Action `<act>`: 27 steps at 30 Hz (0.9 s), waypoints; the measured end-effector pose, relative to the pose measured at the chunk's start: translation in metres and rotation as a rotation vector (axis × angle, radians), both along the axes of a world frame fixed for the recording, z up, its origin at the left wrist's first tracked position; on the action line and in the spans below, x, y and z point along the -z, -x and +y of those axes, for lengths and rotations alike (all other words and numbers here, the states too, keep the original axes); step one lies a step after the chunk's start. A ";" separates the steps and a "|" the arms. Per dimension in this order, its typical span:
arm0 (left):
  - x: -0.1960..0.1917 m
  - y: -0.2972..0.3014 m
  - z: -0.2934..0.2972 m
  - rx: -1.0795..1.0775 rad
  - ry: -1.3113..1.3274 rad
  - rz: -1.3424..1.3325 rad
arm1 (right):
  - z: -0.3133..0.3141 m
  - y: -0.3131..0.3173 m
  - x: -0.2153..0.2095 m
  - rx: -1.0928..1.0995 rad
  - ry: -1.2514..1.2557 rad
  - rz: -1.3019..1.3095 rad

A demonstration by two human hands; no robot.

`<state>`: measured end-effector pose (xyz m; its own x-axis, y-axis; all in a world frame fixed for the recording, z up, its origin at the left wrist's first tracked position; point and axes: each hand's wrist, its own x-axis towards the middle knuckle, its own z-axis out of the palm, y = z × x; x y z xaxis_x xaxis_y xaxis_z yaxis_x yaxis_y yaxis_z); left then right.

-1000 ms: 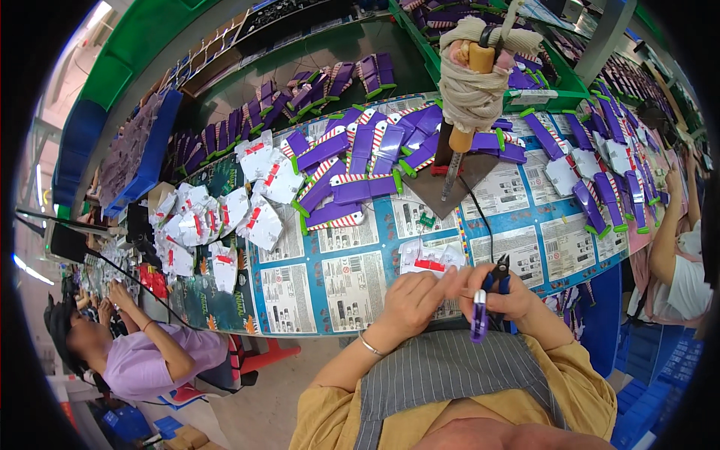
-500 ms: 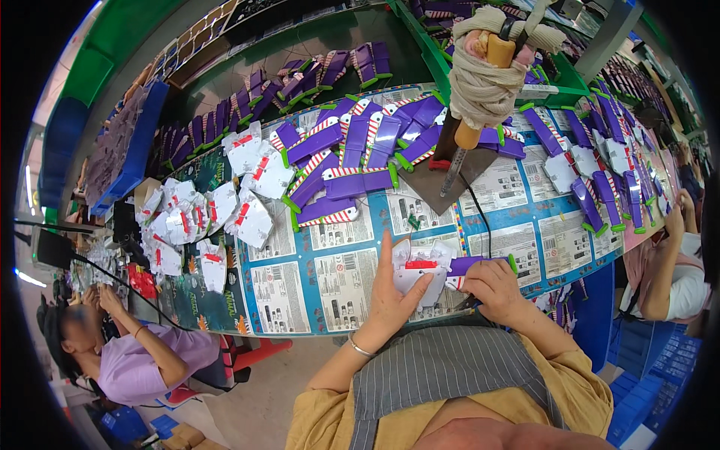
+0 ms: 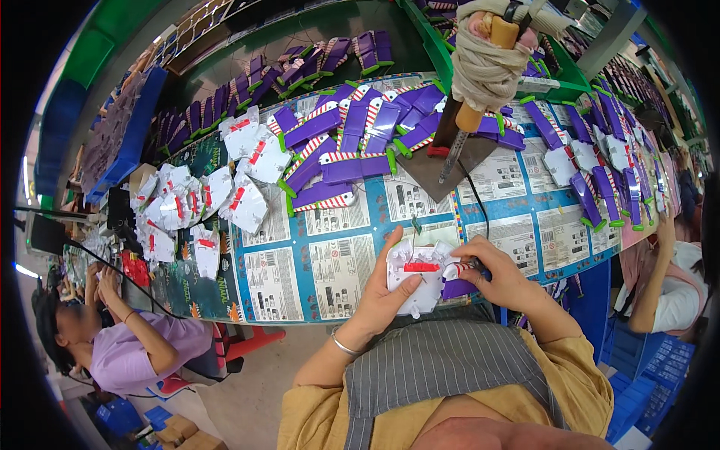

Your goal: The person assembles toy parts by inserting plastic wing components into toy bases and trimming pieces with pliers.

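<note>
My left hand [image 3: 386,298] is closed around a white plastic shell part [image 3: 415,279] with a red strip across it, thumb on its front. At the shell's right edge, my right hand [image 3: 501,275] grips a purple wing piece [image 3: 457,287] with a red-and-white striped edge. The wing's end touches or nearly touches the shell; the exact fit is hidden by fingers. Just beyond my hands, a small green bit [image 3: 417,224] lies on the table. A soldering iron [image 3: 454,156] hangs point-down to the far right, its upper part wrapped in pale cloth [image 3: 489,71].
Several purple wings [image 3: 352,166] with green tips lie heaped on the table [image 3: 279,289] beyond me. More white shells [image 3: 246,208] are piled to the left. A metal plate [image 3: 442,172] sits below the iron, with a black cable. People work at left [image 3: 146,349] and right [image 3: 667,289].
My right hand has turned the purple wing and shifted its grip; the striped end now sits against the shell's right side. The left hand still holds the shell, slightly lower.
</note>
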<state>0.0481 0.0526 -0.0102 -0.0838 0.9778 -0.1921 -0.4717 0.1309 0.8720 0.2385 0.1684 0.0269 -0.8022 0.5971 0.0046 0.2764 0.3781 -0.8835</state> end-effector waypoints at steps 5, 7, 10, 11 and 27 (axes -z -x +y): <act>-0.003 -0.001 0.005 -0.057 0.043 0.021 | 0.010 0.002 0.007 -0.100 0.063 0.018; -0.010 -0.003 0.006 -0.077 0.032 0.043 | 0.013 0.000 0.007 -0.111 0.113 0.015; -0.013 -0.002 0.012 -0.079 0.025 0.034 | 0.017 0.004 0.004 -0.090 0.159 0.000; -0.012 -0.003 0.010 -0.086 0.026 0.078 | 0.015 0.002 0.005 -0.086 0.206 -0.025; -0.017 -0.001 0.018 -0.115 0.129 -0.289 | 0.009 0.005 0.012 -0.036 -0.207 -0.239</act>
<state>0.0491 0.0701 0.0070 -0.1161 0.9310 -0.3459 -0.7149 0.1635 0.6799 0.2333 0.1779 0.0148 -0.8159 0.5740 -0.0687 0.4502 0.5563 -0.6985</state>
